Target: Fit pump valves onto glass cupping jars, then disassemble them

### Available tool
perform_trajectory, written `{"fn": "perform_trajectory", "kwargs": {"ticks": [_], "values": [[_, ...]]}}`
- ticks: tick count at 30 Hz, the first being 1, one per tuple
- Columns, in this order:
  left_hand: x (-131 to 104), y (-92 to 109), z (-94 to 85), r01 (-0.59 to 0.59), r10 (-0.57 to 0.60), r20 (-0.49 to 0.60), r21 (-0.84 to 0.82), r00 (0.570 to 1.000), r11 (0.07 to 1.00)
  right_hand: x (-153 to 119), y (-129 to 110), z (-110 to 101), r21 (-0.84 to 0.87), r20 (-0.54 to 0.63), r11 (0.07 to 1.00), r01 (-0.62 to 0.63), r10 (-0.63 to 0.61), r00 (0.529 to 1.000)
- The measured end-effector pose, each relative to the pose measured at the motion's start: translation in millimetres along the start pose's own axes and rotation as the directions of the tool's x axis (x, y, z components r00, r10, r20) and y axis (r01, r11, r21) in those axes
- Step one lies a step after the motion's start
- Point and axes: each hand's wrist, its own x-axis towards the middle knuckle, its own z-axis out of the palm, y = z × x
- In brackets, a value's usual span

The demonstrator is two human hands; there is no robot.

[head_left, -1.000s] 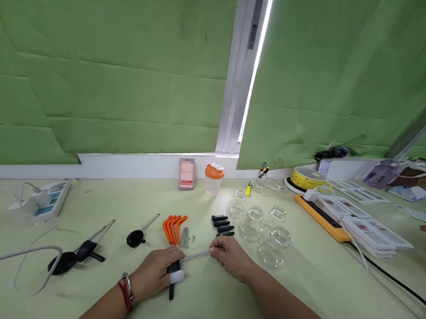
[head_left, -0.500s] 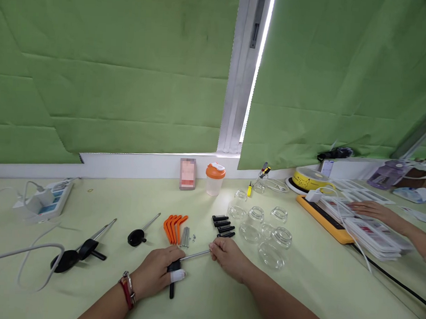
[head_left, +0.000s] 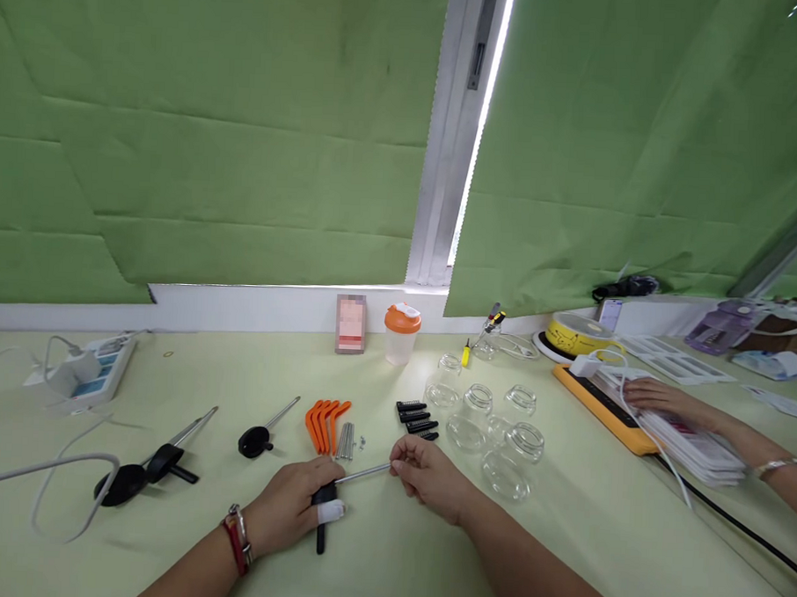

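My left hand (head_left: 301, 503), its thumb wrapped in white tape, grips a black plastic lid-like part (head_left: 322, 524) with a side handle. A thin metal rod (head_left: 363, 474) runs from that part to my right hand (head_left: 427, 476), whose fingers pinch the rod's far end. Just beyond my hands are several orange bent handles (head_left: 325, 423), several metal screws (head_left: 346, 441) and a few tiny metal pieces (head_left: 362, 442). Several black brush-like pieces (head_left: 418, 420) lie past my right hand. To the left rest black lid-like parts with rods (head_left: 256, 441), and two more overlap (head_left: 165, 462) farther left.
Several clear glass jars (head_left: 506, 475) stand right of my right hand. An orange-lidded cup (head_left: 401, 334) and a phone-like screen (head_left: 351, 325) are at the back. A power strip (head_left: 105, 374) with cables is left. A co-worker's hand (head_left: 671, 400) rests on white cases beside an orange-edged box (head_left: 605, 411).
My hands hold nearly the same pose on the black part and rod; my right fingers have shifted slightly. The co-worker's hand has moved left over the white cases.
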Motion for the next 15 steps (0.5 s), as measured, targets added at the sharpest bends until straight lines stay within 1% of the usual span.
{"fn": "perform_trajectory", "kwargs": {"ticks": [9, 15], "values": [[0, 0, 0.1, -0.01, 0.01, -0.003, 0.013, 1.0, 1.0, 2, 4, 0, -0.16, -0.026, 0.987, -0.025, 0.021, 0.999], [0, 0, 0.0, -0.003, 0.003, 0.003, 0.018, 1.0, 1.0, 4, 10, 0, -0.177, -0.047, 0.984, -0.028, 0.02, 0.999]]}}
